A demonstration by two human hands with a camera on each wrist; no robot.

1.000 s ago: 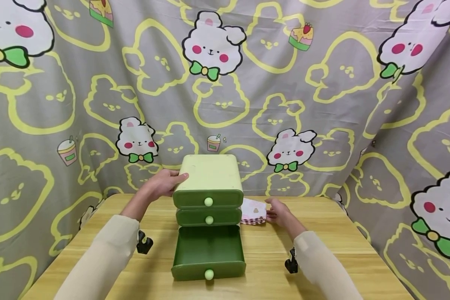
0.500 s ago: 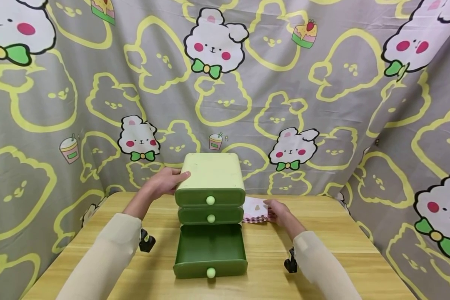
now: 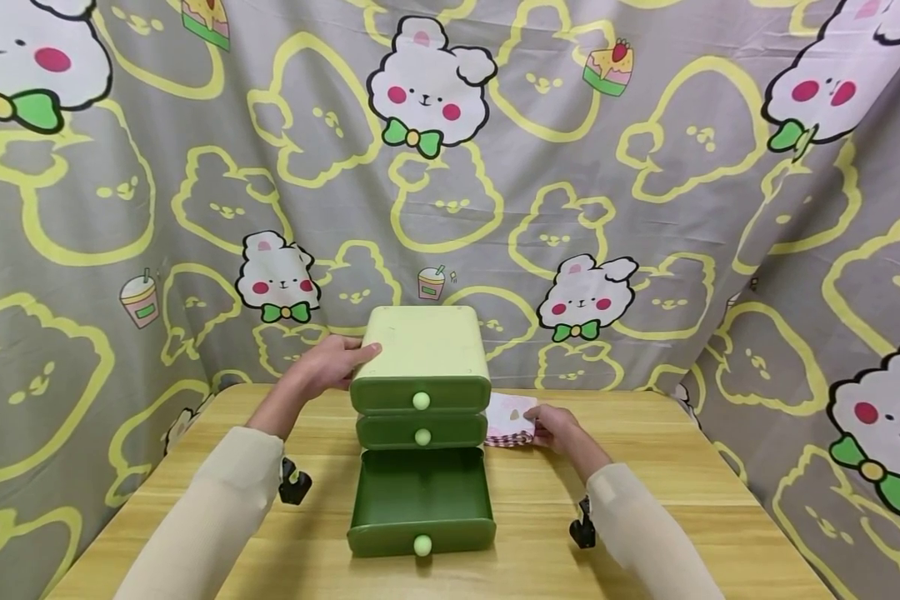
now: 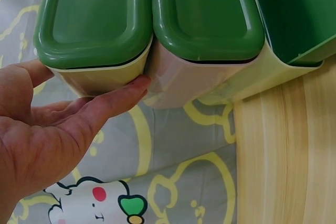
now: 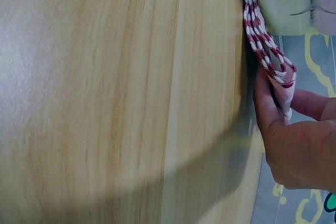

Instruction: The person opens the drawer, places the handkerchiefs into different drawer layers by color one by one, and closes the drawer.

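Note:
A small drawer cabinet (image 3: pixel 425 342) with a pale yellow top and green drawer fronts stands mid-table. My left hand (image 3: pixel 333 365) holds its upper left edge, thumb on top and fingers along the side; the left wrist view shows those fingers (image 4: pixel 113 98) lying against the top tier's side wall. To the cabinet's right, my right hand (image 3: pixel 558 427) pinches a folded cloth (image 3: pixel 506 417), white and pink with a dark red checked edge. In the right wrist view the layered edge of the cloth (image 5: pixel 262 40) lies between thumb and fingers, its far end close beside the cabinet.
The cabinet's bottom drawer (image 3: pixel 420 500) is pulled out, showing a bare green inside. Its two upper drawers (image 3: pixel 450 396) are closed. A wooden table (image 3: pixel 667 500) carries everything. Behind and at both sides hangs a grey curtain (image 3: pixel 450 225) printed with rabbits.
My right hand has shifted slightly, its thumb now further onto the cloth. The left hand keeps its place on the cabinet. The head view has tilted a little.

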